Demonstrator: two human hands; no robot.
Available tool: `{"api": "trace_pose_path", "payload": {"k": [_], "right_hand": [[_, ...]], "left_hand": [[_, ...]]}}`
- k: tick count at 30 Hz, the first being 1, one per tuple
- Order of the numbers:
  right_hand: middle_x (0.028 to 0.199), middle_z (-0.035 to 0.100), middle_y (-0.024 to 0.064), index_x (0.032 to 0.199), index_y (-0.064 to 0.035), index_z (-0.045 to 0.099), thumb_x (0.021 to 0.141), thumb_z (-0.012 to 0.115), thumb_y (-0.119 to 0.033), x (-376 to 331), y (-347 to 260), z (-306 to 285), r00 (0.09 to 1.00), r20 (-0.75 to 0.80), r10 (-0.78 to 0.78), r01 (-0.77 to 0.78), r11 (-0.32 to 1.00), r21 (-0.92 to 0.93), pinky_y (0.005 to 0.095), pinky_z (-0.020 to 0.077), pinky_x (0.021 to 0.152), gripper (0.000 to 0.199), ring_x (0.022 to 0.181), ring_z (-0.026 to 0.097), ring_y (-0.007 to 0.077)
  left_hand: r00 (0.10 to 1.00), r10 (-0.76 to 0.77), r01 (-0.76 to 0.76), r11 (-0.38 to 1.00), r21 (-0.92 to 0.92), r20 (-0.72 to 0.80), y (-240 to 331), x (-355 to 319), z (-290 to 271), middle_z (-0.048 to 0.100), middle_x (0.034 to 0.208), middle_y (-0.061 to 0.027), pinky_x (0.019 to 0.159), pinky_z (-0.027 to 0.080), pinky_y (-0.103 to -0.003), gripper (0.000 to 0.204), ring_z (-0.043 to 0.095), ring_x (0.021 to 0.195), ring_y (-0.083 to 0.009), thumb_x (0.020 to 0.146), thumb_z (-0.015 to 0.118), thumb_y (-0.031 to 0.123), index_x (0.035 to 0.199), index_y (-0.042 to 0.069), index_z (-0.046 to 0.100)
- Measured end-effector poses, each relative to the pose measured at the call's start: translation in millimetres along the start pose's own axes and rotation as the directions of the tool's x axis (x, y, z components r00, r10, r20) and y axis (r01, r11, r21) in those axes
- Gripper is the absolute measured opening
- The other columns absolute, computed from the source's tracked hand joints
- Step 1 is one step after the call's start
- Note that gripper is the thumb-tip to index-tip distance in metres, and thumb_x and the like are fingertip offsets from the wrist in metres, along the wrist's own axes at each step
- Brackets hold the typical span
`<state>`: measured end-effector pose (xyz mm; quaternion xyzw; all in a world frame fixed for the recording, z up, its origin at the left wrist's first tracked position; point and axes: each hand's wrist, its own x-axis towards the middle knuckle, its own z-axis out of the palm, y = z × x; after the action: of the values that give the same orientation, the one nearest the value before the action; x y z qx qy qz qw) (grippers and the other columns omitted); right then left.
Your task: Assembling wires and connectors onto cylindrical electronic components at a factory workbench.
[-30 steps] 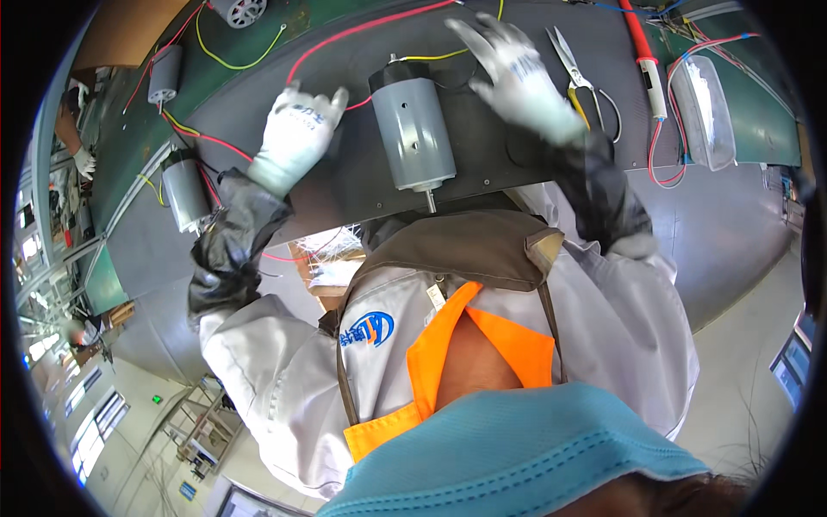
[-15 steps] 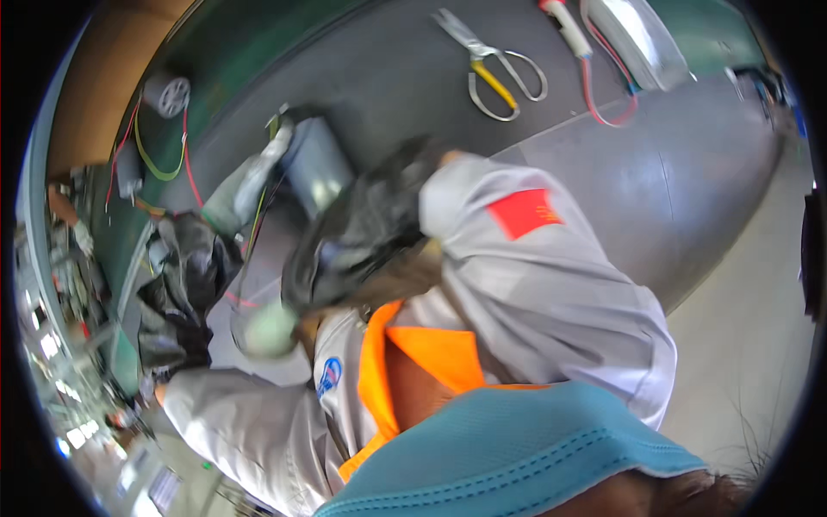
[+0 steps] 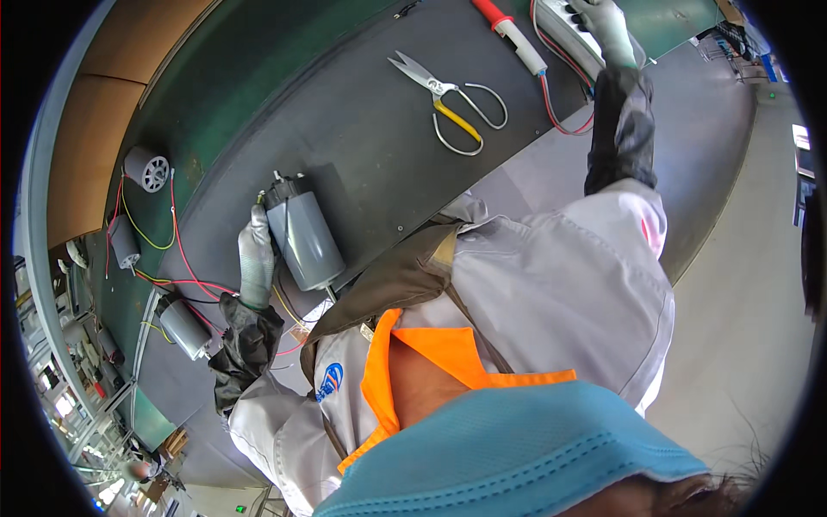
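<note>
Grey cylindrical motor (image 3: 303, 239) lying on dark mat, left hand (image 3: 256, 258) grip flat alongside, right hand (image 3: 606, 24) grip unclear

your left hand (image 3: 256, 258), gloved, lies flat against the side of the grey motor (image 3: 303, 239) on the dark mat (image 3: 362, 138). your right hand (image 3: 606, 24), also gloved, reaches up to the white power strip (image 3: 570, 26) at the top edge. the scissors (image 3: 450, 99) and the red-handled soldering iron (image 3: 515, 33) lie between the two hands, apart from both.
</note>
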<state>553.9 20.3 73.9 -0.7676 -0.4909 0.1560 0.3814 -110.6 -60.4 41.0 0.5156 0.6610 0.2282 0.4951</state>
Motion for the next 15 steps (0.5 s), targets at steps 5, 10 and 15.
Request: {"api": "trace_pose_path", "payload": {"k": [5,10,15], "right_hand": [[0.093,0.072,0.0199,0.096,-0.0083,0.076,0.086,0.069,-0.023,74,55,36,0.977,0.073,-0.200,0.206,0.808,-0.552,0.0444,0.0542,0.079,0.019,0.087,0.069,0.0387],[0.106,0.073,0.0157,0.111,-0.0124,0.073,0.088,0.069,-0.034,92,83,36,0.982,0.153,-0.107,0.184,0.703,-0.688,0.0416,0.0537,0.083,0.031,0.095,0.070,0.0323],[0.099,0.073,0.0161,0.109,-0.0164,0.073,0.087,0.071,-0.038,88,90,45,0.996,0.074,-0.040,0.079,0.739,-0.669,0.0442,0.0514,0.086,0.031,0.098,0.068,0.0344]], "left_hand": [[0.998,0.055,-0.053,0.997,-0.055,0.037,3,7,8,0.046,0.071,0.0072,0.055,0.035,-0.026,0.065,0.037,0.063,-0.0056,0.102,0.043,0.063,0.084,0.004,0.060],[0.954,0.019,-0.090,0.970,0.227,0.299,31,-1,-17,0.055,0.072,-0.0023,0.060,0.043,-0.031,0.060,0.048,0.065,-0.0095,0.100,0.052,0.058,0.104,-0.001,0.060],[0.938,-0.167,-0.024,0.843,0.538,0.304,62,-8,-5,0.052,0.063,0.0007,0.050,0.043,-0.032,0.045,0.048,0.054,-0.0099,0.100,0.059,0.044,0.106,0.000,0.061]]}}
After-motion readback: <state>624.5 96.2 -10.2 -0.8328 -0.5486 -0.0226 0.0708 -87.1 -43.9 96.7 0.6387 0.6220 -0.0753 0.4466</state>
